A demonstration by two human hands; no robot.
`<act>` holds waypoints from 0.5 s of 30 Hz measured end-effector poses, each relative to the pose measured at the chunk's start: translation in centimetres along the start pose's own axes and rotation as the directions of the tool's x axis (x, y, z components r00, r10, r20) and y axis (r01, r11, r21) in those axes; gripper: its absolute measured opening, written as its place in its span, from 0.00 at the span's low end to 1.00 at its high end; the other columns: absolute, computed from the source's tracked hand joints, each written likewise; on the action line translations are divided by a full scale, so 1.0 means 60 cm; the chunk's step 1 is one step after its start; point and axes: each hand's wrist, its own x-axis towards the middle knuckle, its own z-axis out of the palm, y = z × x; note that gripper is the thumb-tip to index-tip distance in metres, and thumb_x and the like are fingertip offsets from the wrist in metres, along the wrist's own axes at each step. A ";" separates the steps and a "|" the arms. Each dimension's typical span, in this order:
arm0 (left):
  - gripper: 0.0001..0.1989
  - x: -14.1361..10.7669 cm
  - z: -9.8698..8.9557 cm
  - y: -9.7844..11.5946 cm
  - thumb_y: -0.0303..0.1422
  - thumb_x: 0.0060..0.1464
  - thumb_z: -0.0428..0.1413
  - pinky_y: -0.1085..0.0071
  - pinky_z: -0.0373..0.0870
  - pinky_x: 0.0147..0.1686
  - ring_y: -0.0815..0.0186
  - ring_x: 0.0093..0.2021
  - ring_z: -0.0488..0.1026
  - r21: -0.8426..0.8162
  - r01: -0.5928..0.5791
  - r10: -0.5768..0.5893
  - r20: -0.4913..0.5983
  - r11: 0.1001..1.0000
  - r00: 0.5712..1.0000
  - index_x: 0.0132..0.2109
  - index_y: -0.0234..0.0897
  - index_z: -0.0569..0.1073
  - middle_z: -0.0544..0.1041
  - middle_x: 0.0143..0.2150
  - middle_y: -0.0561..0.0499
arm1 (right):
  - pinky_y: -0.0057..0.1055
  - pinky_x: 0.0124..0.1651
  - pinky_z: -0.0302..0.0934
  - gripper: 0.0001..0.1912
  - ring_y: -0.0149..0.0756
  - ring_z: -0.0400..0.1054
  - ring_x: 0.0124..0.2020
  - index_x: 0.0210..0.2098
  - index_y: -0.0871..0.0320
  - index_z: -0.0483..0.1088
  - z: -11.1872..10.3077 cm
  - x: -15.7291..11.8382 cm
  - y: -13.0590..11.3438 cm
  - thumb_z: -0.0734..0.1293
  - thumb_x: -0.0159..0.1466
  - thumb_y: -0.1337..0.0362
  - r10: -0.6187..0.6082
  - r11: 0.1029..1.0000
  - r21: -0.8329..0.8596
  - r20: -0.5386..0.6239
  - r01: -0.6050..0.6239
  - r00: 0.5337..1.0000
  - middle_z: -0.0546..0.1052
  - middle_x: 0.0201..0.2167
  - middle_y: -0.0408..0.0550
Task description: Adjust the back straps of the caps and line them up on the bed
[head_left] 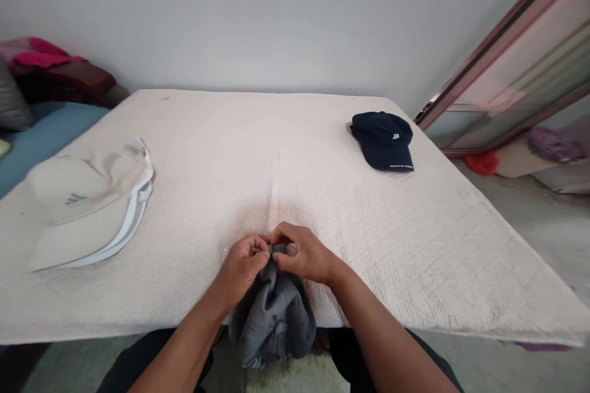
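Observation:
A dark grey cap (281, 313) hangs over the table's near edge, its crown crumpled and light stitching showing low on it. Both hands meet at its strap end. My left hand (244, 264) pinches the strap between thumb and fingers. From the other side, my right hand (302, 252) grips the same strap, its thumb and fingertips almost touching those of the left. The fingers partly hide the strap and any fastening on it.
Stacked beige and pale caps (87, 196) lie at the table's left. A navy cap (382, 140) rests at the far right. The table (221, 135) has a cream textured cloth and meets a grey wall (258, 18). A framed glass panel (511, 67) stands right.

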 end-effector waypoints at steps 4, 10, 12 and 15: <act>0.05 0.004 -0.002 -0.006 0.30 0.43 0.54 0.74 0.58 0.26 0.71 0.28 0.63 0.018 -0.065 0.065 0.005 0.998 0.998 0.26 0.36 0.64 0.71 0.37 0.51 | 0.26 0.33 0.55 0.08 0.31 0.63 0.30 0.33 0.57 0.68 0.003 0.001 -0.003 0.64 0.52 0.70 0.000 0.999 -0.034 0.003 0.000 1.000 0.72 0.29 0.42; 0.05 -0.002 -0.019 -0.010 0.28 0.45 0.53 0.74 0.58 0.26 0.72 0.27 0.63 -0.068 0.009 -0.007 0.029 0.998 1.000 0.26 0.36 0.64 0.71 0.34 0.52 | 0.25 0.29 0.54 0.05 0.28 0.61 0.27 0.31 0.58 0.69 -0.001 -0.003 0.001 0.65 0.53 0.70 0.017 1.000 0.005 -0.048 -0.017 0.999 0.69 0.25 0.41; 0.05 -0.003 -0.023 -0.010 0.28 0.46 0.54 0.74 0.58 0.26 0.71 0.25 0.62 -0.152 0.075 -0.065 0.075 0.985 0.995 0.26 0.36 0.64 0.68 0.27 0.55 | 0.24 0.28 0.52 0.04 0.28 0.60 0.26 0.31 0.58 0.69 -0.003 -0.004 0.003 0.65 0.54 0.69 0.026 0.999 0.019 -0.060 -0.025 0.998 0.68 0.24 0.40; 0.06 0.000 -0.023 -0.010 0.34 0.49 0.54 0.71 0.61 0.28 0.68 0.25 0.65 -0.197 0.125 -0.102 0.125 0.972 0.987 0.29 0.36 0.66 0.67 0.24 0.55 | 0.25 0.28 0.53 0.05 0.28 0.60 0.27 0.32 0.58 0.69 -0.003 -0.004 0.006 0.65 0.55 0.68 0.020 0.999 0.036 -0.051 -0.018 0.999 0.68 0.25 0.40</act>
